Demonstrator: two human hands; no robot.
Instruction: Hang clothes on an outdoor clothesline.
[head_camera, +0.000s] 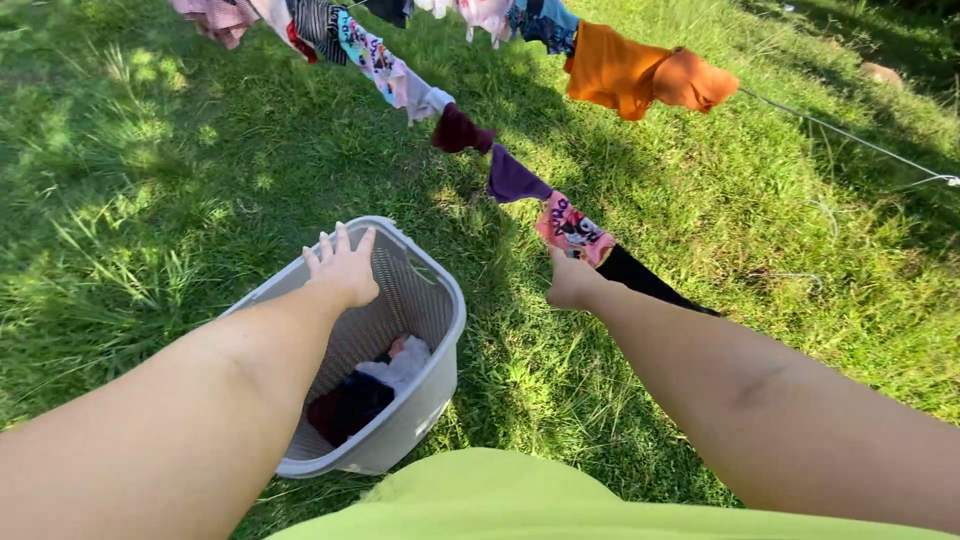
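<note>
right hand (572, 284) grips pink garment (572, 230); left hand (343, 270) over basket (440, 345).

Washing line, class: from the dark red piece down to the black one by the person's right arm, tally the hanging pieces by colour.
Dark red piece: 1
Purple piece: 1
Pink printed piece: 1
Black piece: 1
Total: 4

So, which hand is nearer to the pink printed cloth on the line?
Right. The right hand touches the lower edge of the pink printed cloth. The left hand is apart from it, open above the grey laundry basket.
</note>
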